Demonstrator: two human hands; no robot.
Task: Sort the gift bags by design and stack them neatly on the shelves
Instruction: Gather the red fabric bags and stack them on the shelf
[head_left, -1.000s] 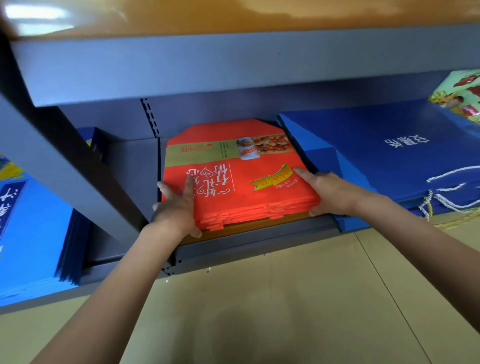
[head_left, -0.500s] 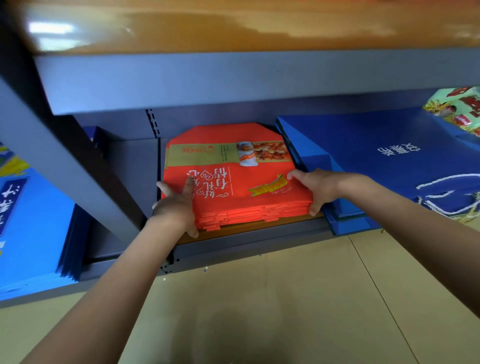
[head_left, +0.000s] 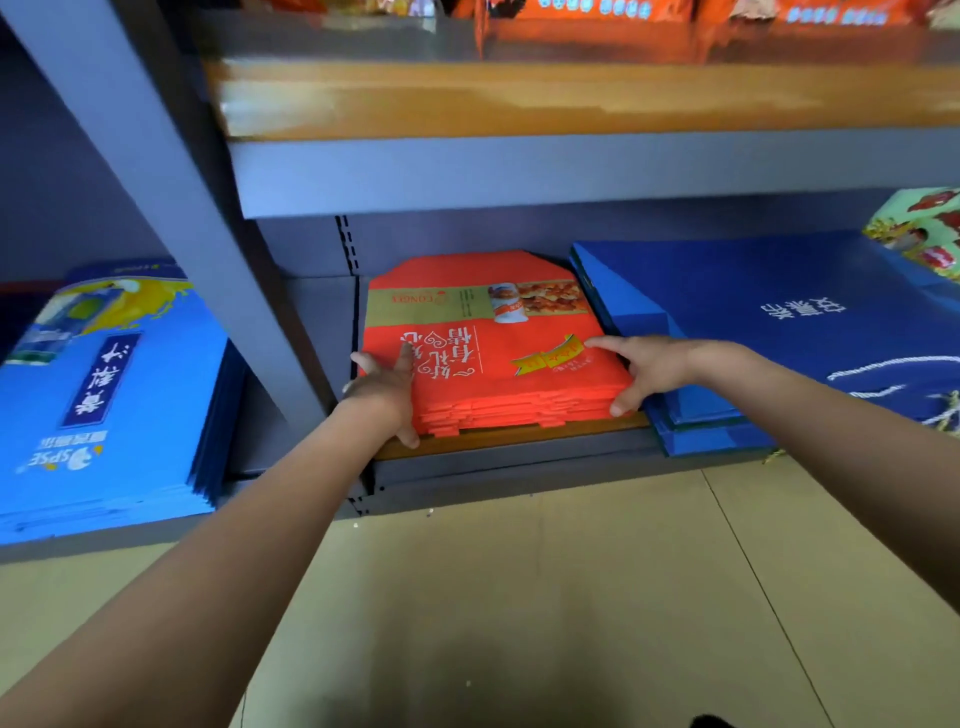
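A stack of flat red gift bags (head_left: 498, 358) with white script and a gold band lies on the bottom shelf (head_left: 519, 457). My left hand (head_left: 387, 387) grips the stack's near left corner, fingers on top and thumb down the front edge. At the stack's near right corner my right hand (head_left: 647, 366) holds it the same way, index finger stretched across the top and thumb against the front edge.
Dark blue bags (head_left: 779, 332) with white cord handles are stacked right of the red ones, a green patterned bag (head_left: 922, 234) beyond them. Light blue bags (head_left: 98, 400) lie in the left bay, past a grey upright (head_left: 171, 197). An upper shelf (head_left: 571, 98) overhangs; beige floor lies below.
The view has tilted up and pulled back, showing the upper shelf and the light blue stack. Both hands stay on the red stack's near corners; the right hand shifted slightly inward.
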